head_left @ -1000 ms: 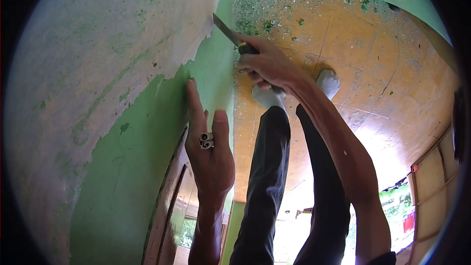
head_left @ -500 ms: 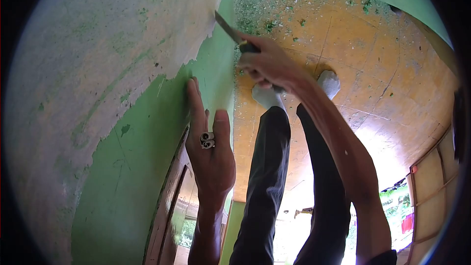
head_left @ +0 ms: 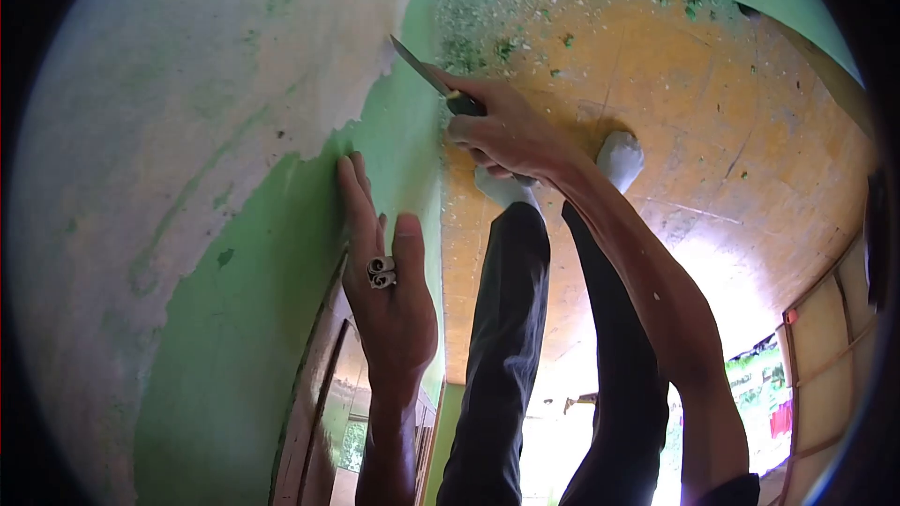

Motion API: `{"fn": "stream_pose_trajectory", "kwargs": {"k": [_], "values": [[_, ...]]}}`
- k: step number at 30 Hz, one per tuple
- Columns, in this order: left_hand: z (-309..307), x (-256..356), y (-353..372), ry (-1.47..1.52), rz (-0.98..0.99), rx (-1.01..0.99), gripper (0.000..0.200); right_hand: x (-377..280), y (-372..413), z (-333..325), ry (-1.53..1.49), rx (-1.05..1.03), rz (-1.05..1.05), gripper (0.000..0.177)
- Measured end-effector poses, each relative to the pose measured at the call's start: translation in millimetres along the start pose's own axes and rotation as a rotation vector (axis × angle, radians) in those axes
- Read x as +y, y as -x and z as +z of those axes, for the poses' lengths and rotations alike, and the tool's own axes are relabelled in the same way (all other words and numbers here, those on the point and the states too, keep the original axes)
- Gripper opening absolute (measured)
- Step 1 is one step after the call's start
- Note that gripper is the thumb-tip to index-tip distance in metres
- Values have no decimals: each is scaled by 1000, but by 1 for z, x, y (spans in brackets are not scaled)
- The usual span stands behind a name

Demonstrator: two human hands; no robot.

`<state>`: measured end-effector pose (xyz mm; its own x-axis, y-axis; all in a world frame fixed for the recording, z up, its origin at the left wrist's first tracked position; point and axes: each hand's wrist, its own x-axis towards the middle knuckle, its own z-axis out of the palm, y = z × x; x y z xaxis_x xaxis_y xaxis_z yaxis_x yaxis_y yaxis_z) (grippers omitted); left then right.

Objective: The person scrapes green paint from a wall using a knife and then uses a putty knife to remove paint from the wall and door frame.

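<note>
My right hand is wrapped around the dark, yellow-marked handle of a knife. The blade points up and left, its tip at the ragged edge between green paint and the pale stripped patch of wall. Lower on the same wall my left hand lies with fingers stretched out, the fingertips against the green paint just below that edge. A large metal ring sits on one of its fingers.
Green and white paint flakes litter the orange floor near the wall. My socked feet and dark trouser legs stand between the arms. A wooden door frame is at lower left, a bright opening at lower right.
The knife and my right hand have shifted slightly left, with the blade tip a little lower along the paint edge. The left hand appears slightly further left in view, still on the wall.
</note>
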<state>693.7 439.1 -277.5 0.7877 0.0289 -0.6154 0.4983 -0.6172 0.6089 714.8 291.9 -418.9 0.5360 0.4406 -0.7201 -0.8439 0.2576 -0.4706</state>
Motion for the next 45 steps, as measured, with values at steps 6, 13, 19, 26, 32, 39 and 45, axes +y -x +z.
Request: {"fn": "stream_pose_trajectory", "kwargs": {"k": [6, 13, 19, 26, 32, 39, 45], "values": [[8, -2, 2, 1, 3, -5, 64, -5, -5, -8, 45, 0, -11, 76], [8, -1, 0, 0, -2, 11, 64, -2, -8, -4, 76, 16, -29, 75], [11, 0, 0, 7, -6, 18, 64, 0, -12, -12, 111, 14, -42, 73], [11, 4, -1, 3, -21, 11, 64, 2, -23, -7, 140, 114, -9, 72], [10, 4, -1, 14, -18, 10, 64, -8, -18, -9, 65, 73, 27, 73], [6, 7, -3, 18, -32, 4, 58, -9, -15, -14, 61, -9, 21, 75], [8, 7, -2, 23, -37, 3, 65, -7, -17, -10, 7, 34, 17, 74]]}}
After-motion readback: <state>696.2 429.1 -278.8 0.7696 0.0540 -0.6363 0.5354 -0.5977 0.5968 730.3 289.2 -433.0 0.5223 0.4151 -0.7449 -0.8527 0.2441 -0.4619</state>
